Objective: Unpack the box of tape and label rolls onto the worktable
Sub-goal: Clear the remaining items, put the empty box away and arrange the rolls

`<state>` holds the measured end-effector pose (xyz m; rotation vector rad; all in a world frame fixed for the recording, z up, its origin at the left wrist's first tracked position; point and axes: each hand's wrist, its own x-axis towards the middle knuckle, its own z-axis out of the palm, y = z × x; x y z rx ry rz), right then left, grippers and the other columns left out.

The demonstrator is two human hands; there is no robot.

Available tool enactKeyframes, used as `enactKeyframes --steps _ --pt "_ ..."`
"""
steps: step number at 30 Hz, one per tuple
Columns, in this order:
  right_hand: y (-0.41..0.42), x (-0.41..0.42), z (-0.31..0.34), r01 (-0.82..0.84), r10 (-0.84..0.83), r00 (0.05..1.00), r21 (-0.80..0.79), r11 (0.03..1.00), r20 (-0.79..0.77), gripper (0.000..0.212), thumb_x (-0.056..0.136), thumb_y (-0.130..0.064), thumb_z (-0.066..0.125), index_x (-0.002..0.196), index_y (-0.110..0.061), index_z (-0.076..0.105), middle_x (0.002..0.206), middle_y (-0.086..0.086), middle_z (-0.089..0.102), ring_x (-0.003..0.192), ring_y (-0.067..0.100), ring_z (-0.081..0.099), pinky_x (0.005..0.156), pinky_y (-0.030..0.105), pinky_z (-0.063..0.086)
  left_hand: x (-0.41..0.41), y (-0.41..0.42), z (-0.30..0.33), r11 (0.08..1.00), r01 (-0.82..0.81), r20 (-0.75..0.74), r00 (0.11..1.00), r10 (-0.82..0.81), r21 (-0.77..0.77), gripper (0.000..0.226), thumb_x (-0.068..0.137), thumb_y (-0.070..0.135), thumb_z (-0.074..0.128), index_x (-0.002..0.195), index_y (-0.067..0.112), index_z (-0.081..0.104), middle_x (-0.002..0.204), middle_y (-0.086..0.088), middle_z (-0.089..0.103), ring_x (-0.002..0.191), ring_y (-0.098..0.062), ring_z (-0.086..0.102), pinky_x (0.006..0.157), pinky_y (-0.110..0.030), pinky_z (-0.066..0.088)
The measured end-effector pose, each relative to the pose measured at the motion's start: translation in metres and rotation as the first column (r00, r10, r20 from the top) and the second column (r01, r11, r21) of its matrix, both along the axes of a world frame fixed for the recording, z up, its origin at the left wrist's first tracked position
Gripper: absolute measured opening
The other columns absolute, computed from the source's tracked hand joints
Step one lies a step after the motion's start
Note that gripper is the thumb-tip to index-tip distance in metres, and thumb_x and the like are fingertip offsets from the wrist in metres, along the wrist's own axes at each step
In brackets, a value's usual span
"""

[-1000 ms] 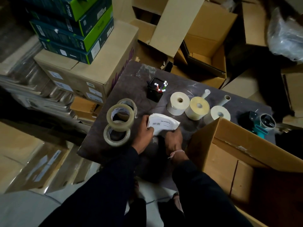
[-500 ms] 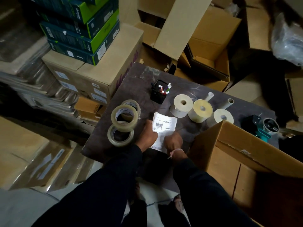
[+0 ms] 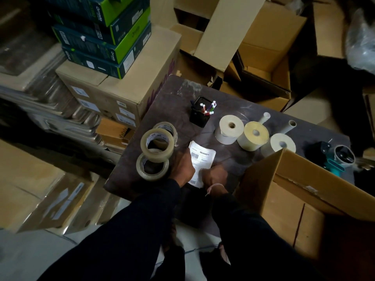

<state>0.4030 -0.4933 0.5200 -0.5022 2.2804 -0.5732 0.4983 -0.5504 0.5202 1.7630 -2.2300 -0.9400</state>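
Note:
A white shipping label sheet (image 3: 203,157) lies flat on the dark worktable (image 3: 172,102). My left hand (image 3: 182,167) holds its left edge and my right hand (image 3: 213,175) holds its lower right corner. Three clear tape rolls (image 3: 157,144) are stacked just left of my left hand. Three label rolls (image 3: 229,128) stand in a row behind the sheet, with two bare cardboard cores (image 3: 264,117) behind them. The open cardboard box (image 3: 304,179) stands at the table's right, its near flap beside my right hand.
A black pen holder (image 3: 199,115) stands at the table's back. A teal tape dispenser (image 3: 334,157) lies at the far right. Stacked cartons with green boxes (image 3: 105,43) rise to the left, and open empty cartons (image 3: 263,63) crowd behind the table.
The label sheet was curled and raised between my hands; now it is unrolled and lying flat on the table, with both hands still at its edges.

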Motion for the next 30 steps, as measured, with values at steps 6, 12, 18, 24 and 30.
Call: enactKeyframes --steps 6,12,18,24,30 --pt "0.001 -0.001 0.003 0.049 -0.049 0.999 -0.005 0.999 -0.020 0.039 0.084 -0.021 0.066 0.122 -0.012 0.065 0.123 0.011 0.068 0.114 0.029 0.064 0.096 0.031 0.050 0.002 0.002 -0.003 0.997 0.030 0.091 0.995 -0.037 0.075 0.045 0.082 0.007 0.058 0.127 0.008 0.058 0.128 -0.025 0.055 0.120 -0.041 0.055 0.099 -0.043 0.048" --pt "-0.004 -0.005 0.021 0.082 -0.079 0.994 -0.037 0.996 0.072 0.037 0.096 -0.014 0.054 0.130 -0.001 0.059 0.128 0.016 0.063 0.118 0.031 0.061 0.077 0.021 0.043 0.000 0.000 0.009 0.998 0.064 0.068 0.996 -0.066 0.026 0.036 0.081 0.003 0.054 0.117 0.007 0.060 0.123 -0.020 0.064 0.116 -0.039 0.060 0.093 -0.042 0.049" --pt "-0.028 -0.023 0.078 0.236 -0.230 0.972 -0.196 0.952 0.055 0.024 0.094 -0.009 0.056 0.114 -0.001 0.066 0.114 0.015 0.067 0.106 0.032 0.062 0.078 0.028 0.043 -0.003 -0.002 0.047 0.999 0.035 -0.221 0.975 -0.033 0.004 0.040 0.096 -0.001 0.050 0.133 0.009 0.058 0.133 -0.014 0.059 0.122 -0.030 0.058 0.104 -0.042 0.047" --pt "-0.021 -0.069 0.134 0.390 -0.226 0.899 -0.451 0.803 0.375 0.022 0.071 -0.017 0.057 0.092 -0.017 0.063 0.104 0.006 0.069 0.098 0.028 0.067 0.089 0.042 0.056 -0.034 0.012 0.081 0.992 0.103 -0.444 0.894 -0.060 0.073 0.029 0.095 -0.001 0.055 0.121 0.005 0.065 0.119 -0.007 0.070 0.116 -0.024 0.065 0.104 -0.039 0.051" --pt "0.050 -0.136 0.173 0.502 -0.254 0.834 -0.482 0.718 0.490 0.011 0.088 -0.002 0.058 0.097 -0.005 0.064 0.091 0.013 0.064 0.079 0.021 0.064 0.066 0.029 0.053 -0.092 0.049 0.114 0.953 0.273 -0.508 0.844 -0.170 0.134 0.023 0.099 0.019 0.061 0.121 0.013 0.064 0.116 -0.002 0.071 0.113 -0.015 0.066 0.100 -0.034 0.053"
